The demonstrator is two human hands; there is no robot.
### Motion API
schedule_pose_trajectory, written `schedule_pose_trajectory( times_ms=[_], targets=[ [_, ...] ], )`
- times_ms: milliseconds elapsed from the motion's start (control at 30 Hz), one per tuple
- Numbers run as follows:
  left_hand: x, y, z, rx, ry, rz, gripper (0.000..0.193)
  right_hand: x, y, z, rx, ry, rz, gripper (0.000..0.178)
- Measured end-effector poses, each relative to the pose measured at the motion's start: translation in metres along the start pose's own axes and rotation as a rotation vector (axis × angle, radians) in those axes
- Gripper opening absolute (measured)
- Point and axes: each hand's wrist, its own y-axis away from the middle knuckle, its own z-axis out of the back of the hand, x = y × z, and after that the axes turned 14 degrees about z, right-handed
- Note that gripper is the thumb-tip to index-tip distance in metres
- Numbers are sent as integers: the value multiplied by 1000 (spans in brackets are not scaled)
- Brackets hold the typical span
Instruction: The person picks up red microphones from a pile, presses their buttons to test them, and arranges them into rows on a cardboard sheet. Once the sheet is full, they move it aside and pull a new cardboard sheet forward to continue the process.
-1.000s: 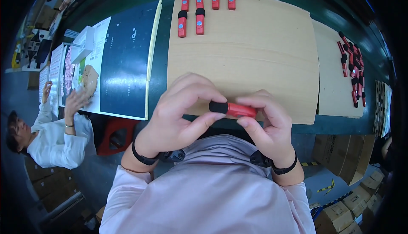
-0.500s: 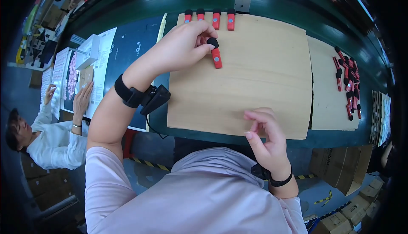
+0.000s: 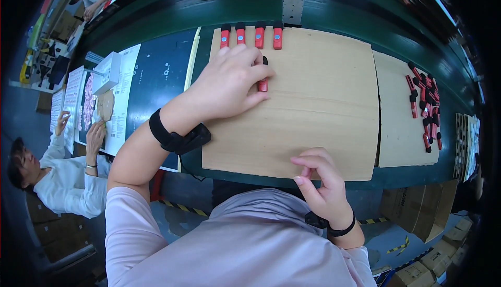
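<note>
Print: dark blue board (image 3: 154, 99) | brown carton (image 3: 412, 206) | none legible

1. A flat, dark-blue printed sheet (image 3: 159, 75) with a cream edge lies at left.
2. A small white oblong box (image 3: 107, 73) stands near a pile of tiny pink pieces (image 3: 88, 96) (too small to identify).
3. A person in a white long-sleeved top (image 3: 73, 182) is at far left.
4. A large brown cardboard carton (image 3: 417, 208) stands lower right, near yellow-and-black striped tape (image 3: 399, 246) on the blue-grey floor (image 3: 180, 224).

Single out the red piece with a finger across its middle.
The red piece just below the row of four: the left hand has a finger across it alone among those visible.
</note>
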Motion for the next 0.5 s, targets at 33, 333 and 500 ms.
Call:
schedule_pose_trajectory(
  times_ms=[33, 333, 500],
  targets=[
    [0, 0, 0, 4, -22, -22, 29, 0, -1, 0, -3, -9, -4, 25],
    [3, -6, -6, -36, -62, 28, 30, -1, 3, 3, -19, -27, -38, 23],
    [3, -9, -4, -63, 3, 3, 30, 4, 5, 15, -20, 20, -49, 23]
  ],
)
